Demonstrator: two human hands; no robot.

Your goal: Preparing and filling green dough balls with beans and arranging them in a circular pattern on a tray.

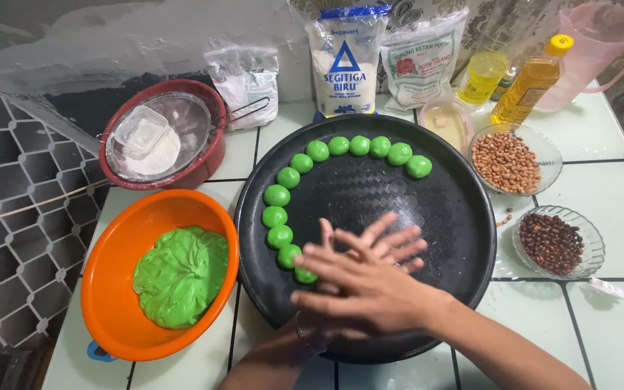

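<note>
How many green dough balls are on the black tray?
11 dough balls curve along the black tray's left and top edge; the lowest touches the hands, which may hide another.

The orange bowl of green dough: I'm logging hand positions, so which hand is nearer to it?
Left. The left hand lies under the right hand, palms pressed together above the black tray; its wrist runs closer to the orange bowl, the right forearm comes from the far side.

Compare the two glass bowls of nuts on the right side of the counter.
The far glass bowl holds pale tan peanuts; the near glass bowl holds dark reddish-brown ones. The far bowl looks larger and sits close beside the black tray; the near bowl sits further out to the right of it. Both are clear glass and stand upright on the tiled counter.
</note>
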